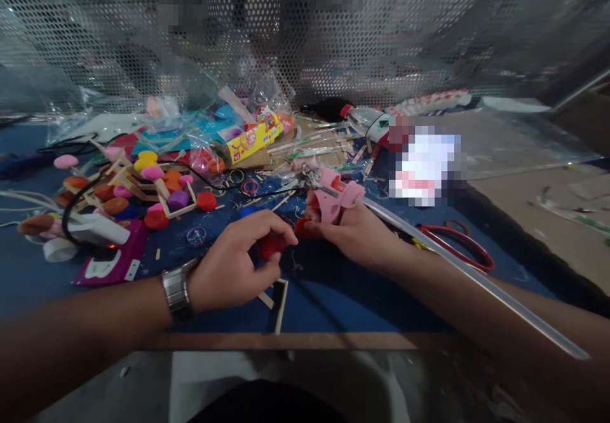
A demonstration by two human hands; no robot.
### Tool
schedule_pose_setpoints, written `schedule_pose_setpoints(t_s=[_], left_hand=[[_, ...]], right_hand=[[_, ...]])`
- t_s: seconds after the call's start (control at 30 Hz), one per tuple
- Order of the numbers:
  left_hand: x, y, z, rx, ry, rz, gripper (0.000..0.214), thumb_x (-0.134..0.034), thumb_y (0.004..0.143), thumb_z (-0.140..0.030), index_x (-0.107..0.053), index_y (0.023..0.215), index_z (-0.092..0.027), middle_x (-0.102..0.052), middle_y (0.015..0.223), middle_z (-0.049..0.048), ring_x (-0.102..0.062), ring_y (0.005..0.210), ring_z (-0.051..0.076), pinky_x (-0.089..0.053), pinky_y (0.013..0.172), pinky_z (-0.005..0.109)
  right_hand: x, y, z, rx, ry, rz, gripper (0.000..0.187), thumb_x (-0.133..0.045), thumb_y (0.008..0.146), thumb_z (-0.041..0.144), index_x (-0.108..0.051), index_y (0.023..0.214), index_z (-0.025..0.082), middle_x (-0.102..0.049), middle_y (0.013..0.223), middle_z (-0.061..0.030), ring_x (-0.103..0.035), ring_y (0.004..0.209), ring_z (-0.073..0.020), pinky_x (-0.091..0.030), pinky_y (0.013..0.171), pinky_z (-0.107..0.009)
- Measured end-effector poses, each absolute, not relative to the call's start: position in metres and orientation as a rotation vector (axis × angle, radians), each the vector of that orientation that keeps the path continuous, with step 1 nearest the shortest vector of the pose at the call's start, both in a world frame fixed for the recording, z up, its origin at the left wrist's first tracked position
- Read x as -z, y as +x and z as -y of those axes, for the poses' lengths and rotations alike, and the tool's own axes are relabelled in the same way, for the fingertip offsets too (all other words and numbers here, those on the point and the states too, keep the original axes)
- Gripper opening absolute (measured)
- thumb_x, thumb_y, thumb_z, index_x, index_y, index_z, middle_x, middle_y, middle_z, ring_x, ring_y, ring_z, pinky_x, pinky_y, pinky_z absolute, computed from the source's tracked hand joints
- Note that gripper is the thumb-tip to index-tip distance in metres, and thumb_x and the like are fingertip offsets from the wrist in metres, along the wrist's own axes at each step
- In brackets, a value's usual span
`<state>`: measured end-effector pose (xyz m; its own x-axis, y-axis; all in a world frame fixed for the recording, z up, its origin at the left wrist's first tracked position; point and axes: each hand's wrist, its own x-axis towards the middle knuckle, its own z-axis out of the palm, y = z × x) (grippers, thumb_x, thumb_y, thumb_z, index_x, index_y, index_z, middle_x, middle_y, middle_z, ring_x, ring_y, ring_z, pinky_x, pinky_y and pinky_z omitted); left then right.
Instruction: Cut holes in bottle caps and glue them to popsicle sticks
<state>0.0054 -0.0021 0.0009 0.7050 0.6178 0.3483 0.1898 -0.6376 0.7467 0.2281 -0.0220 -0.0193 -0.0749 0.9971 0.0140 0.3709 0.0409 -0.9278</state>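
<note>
At a cluttered blue desk, a red round piece was held in the curled left hand, thumb and fingertips bent around it; a pink glue gun was gripped in the right hand, with a clear rod stretched from its rear across the forearm; a second red piece was seen at the right thumb, though whether it was pinched or merely touched could not be told; close to the front edge, beside the left hand, a small wooden frame was partly hidden, and no coloured piece was visible on it; to the left, stick assemblies were bunched among round coloured pieces; the work was judged part done, those assemblies seemingly at or near completion, the red pieces and bare frame apparently not yet joined; behind, a yellow packet was surrounded by plastic wrapping.
</note>
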Motion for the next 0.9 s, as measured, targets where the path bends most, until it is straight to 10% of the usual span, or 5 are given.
schedule_pose_setpoints(t_s=[0.6,0.9], left_hand=[[-0.004,0.004,0.002,-0.606,1.941,-0.729,0.028,-0.045,0.080,-0.004,-0.069,0.088,-0.016,-0.060,0.067,-0.0027,-0.054,0.053,0.007,-0.043,0.051,0.018],[0.001,0.008,0.000,-0.664,1.662,-0.758,0.017,-0.055,0.081,-0.008,-0.068,0.089,-0.016,-0.064,0.090,0.0015,-0.059,0.049,0.005,-0.052,0.047,0.019]], right_hand=[[0.013,0.231,0.024,-0.953,-1.501,1.579,0.018,-0.066,0.076,0.033,-0.061,0.090,0.023,-0.063,0.084,-0.0011,-0.058,0.081,-0.0221,-0.046,0.086,-0.041],[0.018,0.227,0.023,-1.033,-1.382,1.395,0.028,-0.070,0.079,0.043,-0.061,0.095,0.023,-0.062,0.083,-0.0003,-0.056,0.075,-0.0190,-0.047,0.075,-0.036]])
